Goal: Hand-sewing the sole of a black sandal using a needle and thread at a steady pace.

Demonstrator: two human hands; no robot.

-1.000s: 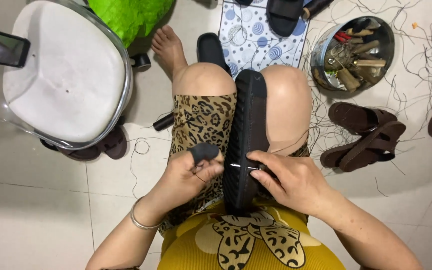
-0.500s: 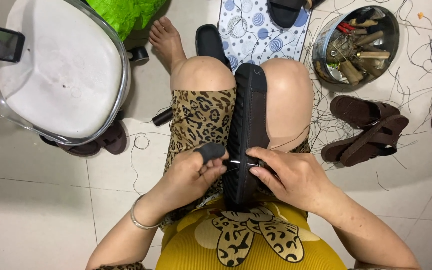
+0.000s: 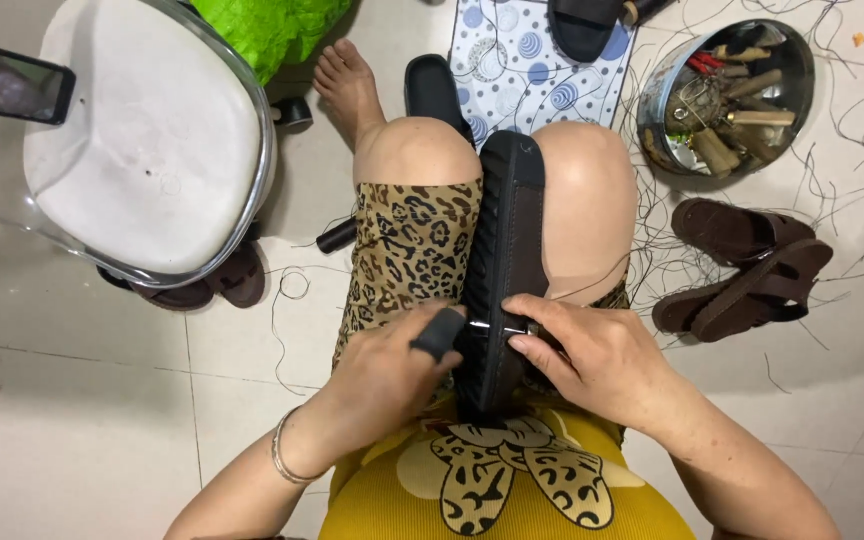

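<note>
A dark brown sandal [image 3: 507,240] stands on its edge between my knees, sole to the left. My left hand [image 3: 387,375], with a dark cover on its thumb, presses against the ribbed sole near its lower end. My right hand [image 3: 592,355] grips the sandal from the right, fingers pinching a thin metal needle [image 3: 497,326] that crosses the sole's edge. A dark thread [image 3: 592,285] runs from there over my right thigh.
A white stool [image 3: 142,140] stands at the left with a phone [image 3: 7,85] on its edge. A metal bowl [image 3: 727,95] of tools sits at the upper right. Brown sandals [image 3: 742,265] and loose threads lie on the tiled floor. A patterned mat [image 3: 527,60] lies ahead.
My hands have stayed on the sandal; the left thumb has pressed closer to the sole and the needle now shows across its edge.
</note>
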